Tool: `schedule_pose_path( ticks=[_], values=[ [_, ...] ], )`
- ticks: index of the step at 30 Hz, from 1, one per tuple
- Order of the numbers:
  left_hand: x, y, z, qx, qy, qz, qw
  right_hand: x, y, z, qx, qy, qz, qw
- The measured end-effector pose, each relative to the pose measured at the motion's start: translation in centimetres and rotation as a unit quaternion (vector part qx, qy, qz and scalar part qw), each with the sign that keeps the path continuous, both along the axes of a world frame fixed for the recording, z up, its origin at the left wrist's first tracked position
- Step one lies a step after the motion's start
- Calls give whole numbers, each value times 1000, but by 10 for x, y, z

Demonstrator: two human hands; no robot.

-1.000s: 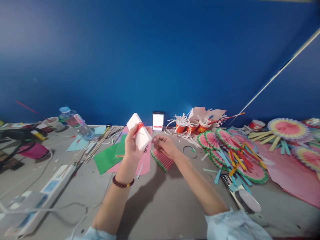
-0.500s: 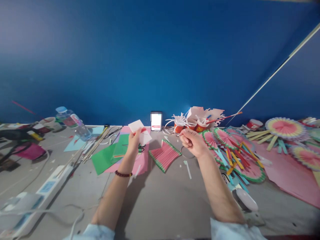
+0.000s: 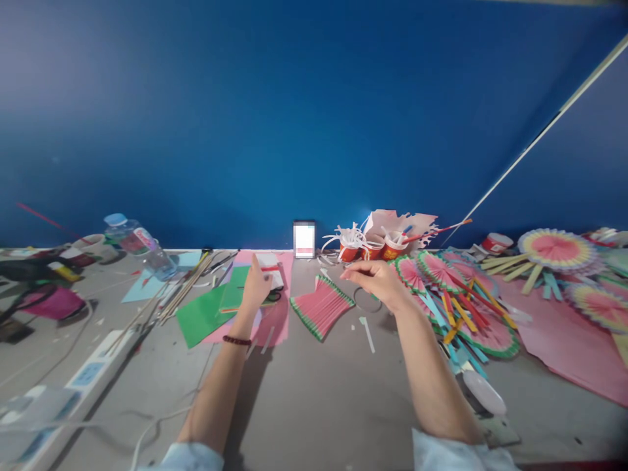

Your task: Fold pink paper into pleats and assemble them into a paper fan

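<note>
My left hand (image 3: 256,284) is over the green sheets (image 3: 206,313) and pink paper (image 3: 283,327), beside a white piece with a red band (image 3: 269,267); whether its fingers still hold that piece is unclear. My right hand (image 3: 377,280) hangs above the grey table, thumb and fingertips pressed together; anything between them is too small to make out. Between the hands lies a pleated pink paper with green edges (image 3: 322,307). A roll of tape or ring (image 3: 367,299) rests just below my right hand.
A phone (image 3: 304,240) stands against the blue wall. Red cups (image 3: 395,245) hold paper strips and pens. Paper fans (image 3: 490,327) pile up at right. At left are sticks (image 3: 186,288), a bottle (image 3: 140,242) and a power strip (image 3: 93,373).
My left hand has lowered toward the paper pile with the white piece, which now lies lower and flatter. My right hand has turned slightly and its fingers have straightened somewhat.
</note>
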State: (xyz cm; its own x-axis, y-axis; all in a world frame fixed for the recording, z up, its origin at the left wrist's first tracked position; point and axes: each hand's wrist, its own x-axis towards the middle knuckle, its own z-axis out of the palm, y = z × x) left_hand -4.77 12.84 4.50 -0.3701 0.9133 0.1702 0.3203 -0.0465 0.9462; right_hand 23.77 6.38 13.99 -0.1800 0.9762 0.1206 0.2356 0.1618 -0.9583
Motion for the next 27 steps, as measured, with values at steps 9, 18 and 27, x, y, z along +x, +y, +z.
schedule_pose_path(
  ticks=[9,18,27],
  values=[
    [47,-20,2,46,247,-129,959,4,1,-7,21,-61,31,997],
    [113,-59,-20,-58,497,-219,838,10,1,-8,25,-78,31,996],
    [114,-59,-13,-78,500,-253,824,10,-2,-5,24,-87,22,996]
  ],
)
